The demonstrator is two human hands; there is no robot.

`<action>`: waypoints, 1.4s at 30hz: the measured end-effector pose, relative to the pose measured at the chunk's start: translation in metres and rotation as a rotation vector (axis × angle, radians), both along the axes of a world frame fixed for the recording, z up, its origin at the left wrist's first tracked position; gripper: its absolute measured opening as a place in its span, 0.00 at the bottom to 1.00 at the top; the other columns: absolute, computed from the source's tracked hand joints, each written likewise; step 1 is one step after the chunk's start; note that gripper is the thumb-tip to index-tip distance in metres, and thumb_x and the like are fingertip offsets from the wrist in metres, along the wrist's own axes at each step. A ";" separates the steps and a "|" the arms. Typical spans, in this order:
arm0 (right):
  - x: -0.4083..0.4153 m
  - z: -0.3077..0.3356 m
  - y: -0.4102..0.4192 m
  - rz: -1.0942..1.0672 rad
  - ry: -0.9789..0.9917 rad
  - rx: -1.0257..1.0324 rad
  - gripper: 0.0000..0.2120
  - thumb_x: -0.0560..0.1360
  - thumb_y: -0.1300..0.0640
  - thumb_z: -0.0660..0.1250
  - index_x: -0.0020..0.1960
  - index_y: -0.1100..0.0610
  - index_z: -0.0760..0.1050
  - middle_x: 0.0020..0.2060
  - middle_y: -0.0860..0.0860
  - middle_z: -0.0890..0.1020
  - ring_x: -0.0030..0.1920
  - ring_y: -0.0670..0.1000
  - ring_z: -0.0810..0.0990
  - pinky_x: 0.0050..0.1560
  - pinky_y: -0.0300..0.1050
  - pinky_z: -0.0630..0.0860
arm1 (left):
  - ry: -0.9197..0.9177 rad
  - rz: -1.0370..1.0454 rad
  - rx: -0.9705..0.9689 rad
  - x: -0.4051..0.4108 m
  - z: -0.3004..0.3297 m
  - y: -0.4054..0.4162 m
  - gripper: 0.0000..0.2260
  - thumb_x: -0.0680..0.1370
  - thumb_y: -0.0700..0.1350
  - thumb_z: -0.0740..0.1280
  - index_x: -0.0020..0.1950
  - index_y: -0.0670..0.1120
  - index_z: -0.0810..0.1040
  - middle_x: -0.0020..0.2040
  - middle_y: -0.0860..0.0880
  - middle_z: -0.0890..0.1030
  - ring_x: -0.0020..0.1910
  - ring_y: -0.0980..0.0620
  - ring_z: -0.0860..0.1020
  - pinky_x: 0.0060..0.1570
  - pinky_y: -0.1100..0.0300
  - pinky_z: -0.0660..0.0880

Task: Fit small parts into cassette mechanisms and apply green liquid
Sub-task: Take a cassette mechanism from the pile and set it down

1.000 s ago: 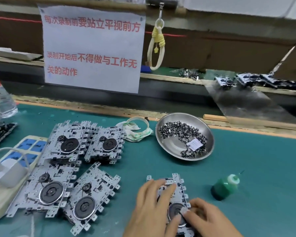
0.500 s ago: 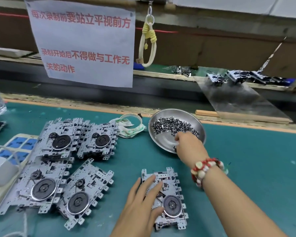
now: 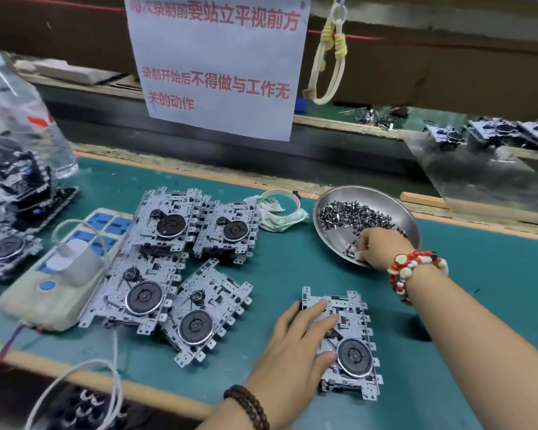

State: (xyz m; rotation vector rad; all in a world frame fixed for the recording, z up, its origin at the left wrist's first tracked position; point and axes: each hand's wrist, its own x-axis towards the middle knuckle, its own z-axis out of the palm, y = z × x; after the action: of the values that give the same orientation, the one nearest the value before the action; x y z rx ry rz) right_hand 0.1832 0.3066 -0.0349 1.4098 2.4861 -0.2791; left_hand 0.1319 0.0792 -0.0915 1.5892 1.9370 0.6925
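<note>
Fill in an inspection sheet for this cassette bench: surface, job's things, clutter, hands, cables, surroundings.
Surface: green mat, wooden edging.
Job's things: one mechanism in front; four mechanisms grouped to the left; steel dish of small parts. Green liquid: nothing seen.
Clutter: tape ring on crumpled wrapper; clear bottle; more mechanisms far left.
Hands: left hand flat on the front mechanism; right hand in the dish, fingers curled among the parts; whether it holds one cannot be told.
Cables: white cable from the charger on the power strip.
Surroundings: paper notice, hanging loop, conveyor behind.
</note>
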 end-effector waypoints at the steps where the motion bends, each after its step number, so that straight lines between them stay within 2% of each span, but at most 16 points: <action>1: -0.001 0.001 -0.001 0.002 -0.007 -0.013 0.11 0.77 0.59 0.63 0.58 0.60 0.75 0.57 0.56 0.79 0.58 0.55 0.77 0.57 0.46 0.71 | -0.009 0.002 -0.003 0.000 0.000 0.000 0.21 0.81 0.54 0.53 0.74 0.60 0.53 0.71 0.70 0.44 0.72 0.62 0.39 0.71 0.62 0.43; 7: -0.004 0.005 -0.004 0.014 -0.058 -0.050 0.10 0.77 0.63 0.61 0.58 0.60 0.75 0.58 0.56 0.78 0.58 0.55 0.77 0.59 0.44 0.71 | -0.029 -0.001 -0.012 -0.001 0.000 0.001 0.21 0.81 0.53 0.53 0.74 0.59 0.54 0.73 0.67 0.46 0.72 0.63 0.39 0.72 0.59 0.44; 9: -0.005 0.004 -0.005 0.022 -0.048 -0.036 0.11 0.77 0.65 0.60 0.58 0.61 0.75 0.57 0.57 0.79 0.56 0.55 0.77 0.56 0.44 0.72 | -0.030 0.002 -0.009 0.000 0.001 0.001 0.21 0.81 0.53 0.53 0.74 0.60 0.54 0.73 0.67 0.46 0.72 0.62 0.39 0.72 0.59 0.45; 11: -0.004 0.002 -0.006 0.030 -0.004 -0.022 0.09 0.76 0.66 0.60 0.53 0.58 0.74 0.55 0.57 0.79 0.51 0.54 0.77 0.51 0.45 0.73 | -0.025 0.001 -0.008 0.000 0.001 0.001 0.20 0.81 0.54 0.52 0.73 0.61 0.54 0.72 0.69 0.46 0.72 0.63 0.39 0.72 0.60 0.45; 14: 0.000 0.000 -0.004 -0.021 0.168 0.054 0.06 0.75 0.66 0.59 0.47 0.56 0.67 0.48 0.56 0.78 0.43 0.54 0.74 0.43 0.44 0.69 | -0.024 0.003 -0.003 0.000 0.000 0.001 0.20 0.81 0.54 0.52 0.73 0.62 0.53 0.67 0.74 0.43 0.71 0.65 0.39 0.72 0.61 0.45; 18: 0.006 -0.003 -0.006 -0.104 0.417 0.182 0.03 0.77 0.64 0.57 0.48 0.58 0.67 0.38 0.54 0.76 0.38 0.55 0.74 0.39 0.44 0.68 | -0.018 0.000 -0.007 -0.001 0.001 0.002 0.20 0.81 0.55 0.52 0.72 0.63 0.52 0.63 0.77 0.39 0.70 0.66 0.39 0.72 0.62 0.44; 22: 0.020 -0.003 -0.026 -0.122 0.703 0.120 0.05 0.75 0.61 0.61 0.41 0.57 0.67 0.33 0.52 0.77 0.35 0.53 0.75 0.34 0.43 0.67 | -0.011 -0.025 -0.010 -0.003 0.002 0.002 0.19 0.81 0.55 0.52 0.71 0.64 0.53 0.63 0.77 0.39 0.70 0.67 0.38 0.71 0.64 0.44; 23: 0.025 -0.003 -0.036 -0.125 0.778 0.086 0.06 0.74 0.61 0.63 0.39 0.55 0.67 0.31 0.51 0.78 0.34 0.51 0.76 0.33 0.39 0.69 | -0.024 -0.026 -0.009 -0.003 0.003 0.002 0.18 0.81 0.54 0.52 0.70 0.64 0.54 0.63 0.78 0.39 0.69 0.68 0.38 0.70 0.65 0.43; 26: 0.041 -0.006 -0.072 -0.138 0.977 -0.025 0.11 0.72 0.62 0.66 0.37 0.49 0.69 0.31 0.47 0.80 0.33 0.48 0.80 0.35 0.31 0.72 | -0.064 0.009 0.038 -0.005 0.009 0.004 0.15 0.81 0.52 0.53 0.65 0.68 0.57 0.64 0.77 0.46 0.68 0.70 0.41 0.63 0.77 0.39; 29: 0.059 -0.018 -0.100 -0.184 1.065 -0.163 0.11 0.72 0.62 0.68 0.39 0.46 0.73 0.33 0.46 0.81 0.34 0.44 0.81 0.39 0.36 0.77 | -0.082 0.096 0.106 -0.005 0.018 0.011 0.14 0.81 0.50 0.55 0.57 0.71 0.60 0.60 0.78 0.57 0.66 0.73 0.44 0.57 0.84 0.38; 31: 0.069 -0.027 -0.109 -0.242 1.097 -0.235 0.11 0.72 0.63 0.69 0.40 0.46 0.76 0.35 0.43 0.83 0.34 0.43 0.81 0.39 0.37 0.79 | -0.079 0.143 0.156 -0.003 0.020 0.019 0.12 0.80 0.49 0.56 0.58 0.68 0.65 0.58 0.77 0.61 0.64 0.73 0.48 0.58 0.83 0.42; 33: 0.074 -0.033 -0.113 -0.301 1.157 -0.288 0.11 0.72 0.65 0.69 0.40 0.49 0.78 0.33 0.45 0.83 0.34 0.43 0.81 0.36 0.36 0.78 | -0.043 0.171 0.169 0.001 0.020 0.028 0.11 0.80 0.50 0.56 0.60 0.63 0.68 0.54 0.76 0.63 0.63 0.70 0.52 0.62 0.75 0.48; 35: 0.076 -0.035 -0.113 -0.339 1.184 -0.321 0.11 0.72 0.66 0.69 0.40 0.50 0.79 0.33 0.47 0.83 0.34 0.42 0.80 0.35 0.35 0.77 | 0.013 0.186 0.158 0.004 0.020 0.037 0.10 0.80 0.52 0.56 0.60 0.61 0.70 0.53 0.73 0.66 0.60 0.68 0.54 0.60 0.68 0.51; 38: 0.077 -0.036 -0.113 -0.337 1.141 -0.287 0.10 0.71 0.65 0.70 0.41 0.50 0.79 0.35 0.46 0.83 0.36 0.41 0.80 0.42 0.41 0.78 | 0.050 0.204 0.153 0.007 0.021 0.048 0.09 0.79 0.54 0.57 0.58 0.61 0.71 0.52 0.70 0.69 0.56 0.68 0.59 0.57 0.65 0.52; 40: 0.078 -0.035 -0.111 -0.302 1.095 -0.224 0.10 0.71 0.64 0.70 0.40 0.48 0.78 0.36 0.42 0.83 0.38 0.39 0.79 0.45 0.35 0.77 | 0.022 0.201 0.160 0.007 0.021 0.052 0.08 0.79 0.54 0.58 0.56 0.61 0.73 0.50 0.68 0.70 0.56 0.66 0.61 0.57 0.64 0.55; 42: 0.079 -0.034 -0.111 -0.252 1.052 -0.175 0.12 0.71 0.63 0.70 0.39 0.46 0.77 0.37 0.36 0.82 0.39 0.37 0.78 0.43 0.27 0.72 | -0.048 0.182 0.180 0.006 0.020 0.054 0.07 0.79 0.50 0.60 0.54 0.59 0.74 0.50 0.65 0.71 0.56 0.63 0.65 0.59 0.63 0.60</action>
State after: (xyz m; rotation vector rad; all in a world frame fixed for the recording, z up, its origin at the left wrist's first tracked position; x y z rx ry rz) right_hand 0.2624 0.1960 -0.0686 1.7794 2.8458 -1.6027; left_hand 0.1375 0.1333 -0.0712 1.4954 2.0503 0.9952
